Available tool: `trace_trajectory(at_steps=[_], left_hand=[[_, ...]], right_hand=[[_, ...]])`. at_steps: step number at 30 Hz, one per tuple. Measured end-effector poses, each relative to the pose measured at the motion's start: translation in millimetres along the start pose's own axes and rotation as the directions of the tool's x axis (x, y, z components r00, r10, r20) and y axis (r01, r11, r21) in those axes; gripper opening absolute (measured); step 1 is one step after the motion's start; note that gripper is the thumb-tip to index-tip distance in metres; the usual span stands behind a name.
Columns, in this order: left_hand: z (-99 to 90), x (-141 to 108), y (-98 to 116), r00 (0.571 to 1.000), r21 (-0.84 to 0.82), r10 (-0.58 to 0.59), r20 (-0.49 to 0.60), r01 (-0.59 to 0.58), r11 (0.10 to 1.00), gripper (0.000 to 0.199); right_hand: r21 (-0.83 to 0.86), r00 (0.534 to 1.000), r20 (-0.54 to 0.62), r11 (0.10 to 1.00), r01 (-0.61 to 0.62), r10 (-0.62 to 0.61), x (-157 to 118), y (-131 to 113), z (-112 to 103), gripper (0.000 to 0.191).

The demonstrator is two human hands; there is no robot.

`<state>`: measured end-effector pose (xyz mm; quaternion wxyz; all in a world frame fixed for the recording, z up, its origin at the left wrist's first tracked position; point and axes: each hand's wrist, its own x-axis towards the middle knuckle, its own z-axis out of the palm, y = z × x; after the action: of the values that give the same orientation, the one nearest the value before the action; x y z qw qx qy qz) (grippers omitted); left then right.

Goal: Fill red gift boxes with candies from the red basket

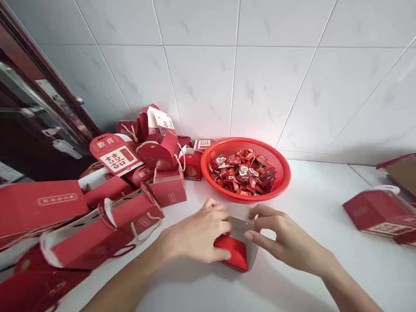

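Observation:
Between my hands, on the white tabletop, stands a small gift box [240,225] with its pale inside facing up. In its near part lies a smooth bright red piece [235,250]; its exact kind is unclear. My left hand [203,233] curls around the box's left side, its thumb against the red piece and its other fingertips partly hidden. My right hand [282,235] pinches the right wall, thumb at the rim and bent fingers near the far corner. Just behind the box, a red plastic basket [280,184] holds many small red-wrapped candies [243,171].
Red gift boxes [168,191] with rope handles crowd the left, some with raised flaps. More red boxes [381,212] lie at the right, near an open brown carton [409,176]. A tiled wall [266,85] rises behind the table; a dark door with keys [65,147] stands far left.

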<state>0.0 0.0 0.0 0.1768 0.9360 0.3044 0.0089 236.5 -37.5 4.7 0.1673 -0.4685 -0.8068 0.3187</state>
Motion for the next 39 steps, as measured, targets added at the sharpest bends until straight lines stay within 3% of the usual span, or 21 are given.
trace_trajectory(at_steps=[3, 7, 9, 12, 17, 21, 26, 31, 35, 39], left_hand=[[-3.8, -4.0, 2.7, 0.995, -0.061, 0.099, -0.031, -0.101, 0.993, 0.028], [-2.1, -6.5, 4.2, 0.963, -0.114, 0.27, 0.0, -0.269, 0.956, 0.034], [-0.3, -6.9, 4.5, 0.954, -0.172, 0.3, -0.001, -0.295, 0.94, 0.04], [-0.7, -9.0, 6.7, 0.969, -0.209, 0.246, -0.006, -0.242, 0.948, 0.042], [-6.9, -18.9, 16.7, 0.993, -0.025, 0.101, 0.069, -0.099, 0.995, 0.022], [-9.4, -23.1, 22.4, 0.997, 0.101, -0.05, 0.052, 0.045, 0.994, 0.034], [-4.6, -15.6, 19.0, 0.987, 0.143, -0.152, 0.052, 0.143, 0.979, 0.05], [5.5, -5.3, 21.8, 0.981, 0.169, -0.189, 0.031, 0.182, 0.969, 0.049], [8.0, -4.3, 24.8, 0.979, 0.135, -0.197, 0.044, 0.19, 0.973, 0.057], [3.8, -9.3, 19.7, 0.988, 0.059, -0.142, 0.061, 0.139, 0.989, 0.066]], right_hand=[[-0.025, 0.999, 0.021, 0.999, -0.036, 0.037, -4.4, 5.8, -4.9, 0.032], [-0.144, 0.994, 0.107, 0.989, -0.023, 0.039, -6.4, 8.6, -9.7, 0.009], [-0.179, 0.987, 0.156, 0.984, -0.003, 0.031, -6.8, 8.8, -10.2, 0.027], [-0.191, 0.978, 0.204, 0.981, -0.003, 0.043, -7.8, 9.1, -9.3, 0.035], [-0.192, 0.966, 0.252, 0.981, -0.006, 0.055, -6.6, 12.1, -6.9, 0.038], [-0.162, 0.96, 0.277, 0.987, 0.01, 0.036, -3.3, 15.5, -4.0, 0.042], [-0.231, 0.987, 0.155, 0.969, 0.087, -0.052, -0.8, 19.1, -2.4, 0.038], [-0.267, 0.981, 0.028, 0.944, 0.194, -0.194, -0.9, 24.7, -5.0, 0.03], [-0.179, 0.962, -0.045, 0.95, 0.257, -0.269, -2.1, 26.8, -12.6, 0.023], [0.015, 0.949, -0.123, 0.955, 0.296, -0.292, 2.6, 30.7, -31.2, 0.023]])
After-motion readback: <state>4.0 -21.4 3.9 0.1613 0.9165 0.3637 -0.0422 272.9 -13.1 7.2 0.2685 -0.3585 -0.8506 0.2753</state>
